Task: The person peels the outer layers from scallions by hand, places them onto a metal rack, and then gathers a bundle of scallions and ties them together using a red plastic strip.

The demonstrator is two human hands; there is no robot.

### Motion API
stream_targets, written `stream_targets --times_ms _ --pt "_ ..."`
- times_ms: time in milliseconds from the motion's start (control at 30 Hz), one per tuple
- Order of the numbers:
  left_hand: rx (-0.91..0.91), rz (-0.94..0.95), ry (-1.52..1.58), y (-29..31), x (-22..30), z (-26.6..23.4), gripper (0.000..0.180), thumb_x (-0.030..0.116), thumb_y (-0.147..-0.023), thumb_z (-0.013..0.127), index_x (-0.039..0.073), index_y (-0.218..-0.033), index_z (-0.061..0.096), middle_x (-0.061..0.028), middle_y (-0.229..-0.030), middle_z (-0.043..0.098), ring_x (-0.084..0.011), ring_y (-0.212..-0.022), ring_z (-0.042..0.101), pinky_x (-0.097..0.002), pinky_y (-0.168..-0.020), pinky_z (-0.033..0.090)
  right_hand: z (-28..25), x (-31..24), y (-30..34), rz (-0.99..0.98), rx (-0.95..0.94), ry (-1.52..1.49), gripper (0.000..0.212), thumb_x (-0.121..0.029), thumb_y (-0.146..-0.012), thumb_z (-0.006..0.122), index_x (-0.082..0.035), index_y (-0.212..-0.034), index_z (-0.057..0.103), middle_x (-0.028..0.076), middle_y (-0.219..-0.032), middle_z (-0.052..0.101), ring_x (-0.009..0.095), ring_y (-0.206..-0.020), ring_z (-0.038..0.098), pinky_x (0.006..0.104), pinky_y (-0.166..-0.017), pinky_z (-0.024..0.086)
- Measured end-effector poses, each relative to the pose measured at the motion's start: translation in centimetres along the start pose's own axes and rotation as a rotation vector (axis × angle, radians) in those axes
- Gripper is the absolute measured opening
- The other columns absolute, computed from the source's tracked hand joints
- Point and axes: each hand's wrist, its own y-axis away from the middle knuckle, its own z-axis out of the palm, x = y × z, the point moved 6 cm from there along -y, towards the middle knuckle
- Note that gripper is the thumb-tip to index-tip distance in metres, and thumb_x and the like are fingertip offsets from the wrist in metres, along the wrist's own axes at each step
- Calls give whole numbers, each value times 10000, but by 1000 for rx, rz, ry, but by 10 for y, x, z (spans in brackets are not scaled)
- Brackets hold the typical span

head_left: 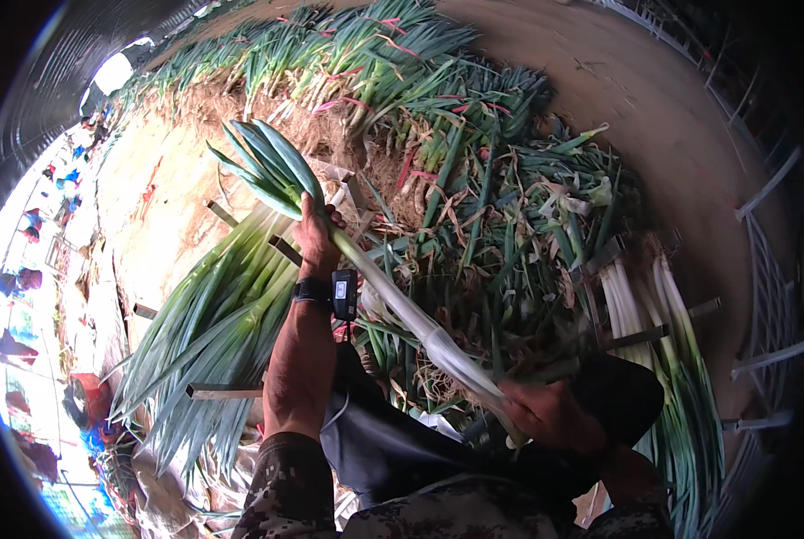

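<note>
A long green onion lies slanted across the middle, leaves at the upper left and white shank running down to the right. My left hand is closed round it just below the leaves. Around its lower white end my right hand is closed, darkened by shadow and slightly blurred. Part of the shank looks loose and pale, like peeling skin. Beside my left forearm, a bundle of green onions rests on a metal rack, leaves hanging toward me. More green onions with white shanks lie on a rack at the right.
Beyond my hands spreads a heap of discarded leaves and peelings. Rows of tied green onions with red ties lie on the soil farther back. Metal bars stick out on the left, and a white lattice frame stands at far right.
</note>
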Motion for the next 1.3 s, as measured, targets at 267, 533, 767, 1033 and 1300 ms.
stream_targets --times_ms 267,533,767,1033,1300 --pt "129 247 -124 -23 42 -28 446 446 -986 575 6 -916 566 -92 -689 576 -186 -570 569 -341 -530 499 -50 28 79 388 151 -59 271 -163 -874 648 -48 -1115 694 190 -764 669 298 -695 691 389 -621 538" --pt "85 420 21 35 52 36 453 495 -989 544 42 -984 546 -94 -739 596 -215 -631 580 -345 -585 496 -67 86 14 53 174 757 331 -210 -901 685 -1 -1158 672 183 -924 717 270 -744 707 360 -678 551" --pt "30 176 237 67 36 52 466 515 -976 558 49 -977 563 -73 -808 601 -208 -729 587 -346 -690 511 55 72 -115 268 14 -214 596 -184 -919 703 -26 -1434 446 164 -1299 592 179 -928 688 288 -715 567" --pt "-199 128 451 60 39 53 380 457 -984 571 81 -1003 515 -70 -859 577 -188 -754 554 -342 -733 501 81 96 -139 359 248 -572 425 -373 -973 601 -8 -1191 619 130 -795 651 162 -713 646 309 -588 511" --pt "-407 196 496 58 80 60 454 540 -984 511 102 -1100 531 -72 -924 573 -198 -817 537 -363 -788 464 158 241 59 501 -847 501 543 -558 -875 627 -41 -1006 728 197 -941 711 351 -913 690 453 -796 523"
